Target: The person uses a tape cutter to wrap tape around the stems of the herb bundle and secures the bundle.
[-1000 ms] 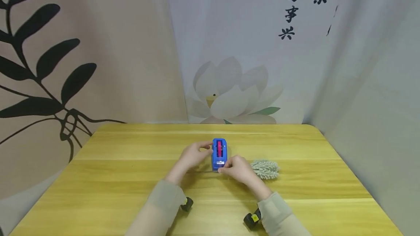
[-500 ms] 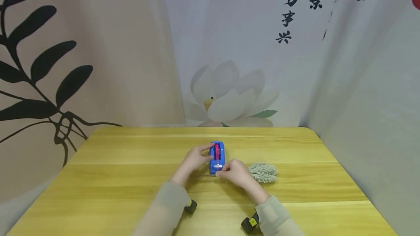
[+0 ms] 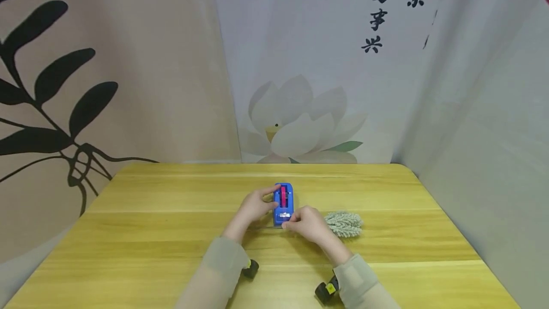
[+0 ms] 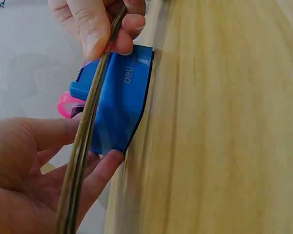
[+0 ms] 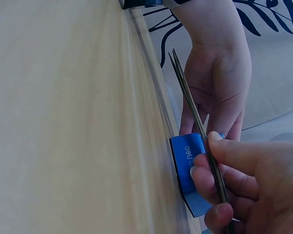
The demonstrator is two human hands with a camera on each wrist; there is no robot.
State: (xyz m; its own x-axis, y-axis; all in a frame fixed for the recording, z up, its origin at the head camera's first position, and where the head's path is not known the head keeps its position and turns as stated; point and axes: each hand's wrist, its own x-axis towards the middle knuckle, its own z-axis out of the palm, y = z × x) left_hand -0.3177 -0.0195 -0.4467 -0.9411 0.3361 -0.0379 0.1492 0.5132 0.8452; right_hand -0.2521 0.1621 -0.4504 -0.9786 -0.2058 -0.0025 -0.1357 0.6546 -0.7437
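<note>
A blue tape dispenser with a pink tape core stands on the wooden table, lettered "deli" on its side. My left hand grips its far left side, thumb and fingers spread along the body. At the dispenser's near end, my right hand pinches several thin stems between thumb and fingers. These stems run leftward past the front of the dispenser; in the right wrist view the stem ends stick out bare. A small reddish band shows on them by the right fingertips. The bunch's pale green leafy head lies right of that hand.
The wooden table extends on all sides, its back edge against a printed curtain. Black wrist cameras hang below both cuffs, the left camera and the right camera, close above the tabletop.
My left fingers reach slightly further over the dispenser's left edge than a second ago. The right hand keeps its pinch on the stems. The head view has shifted a little.
</note>
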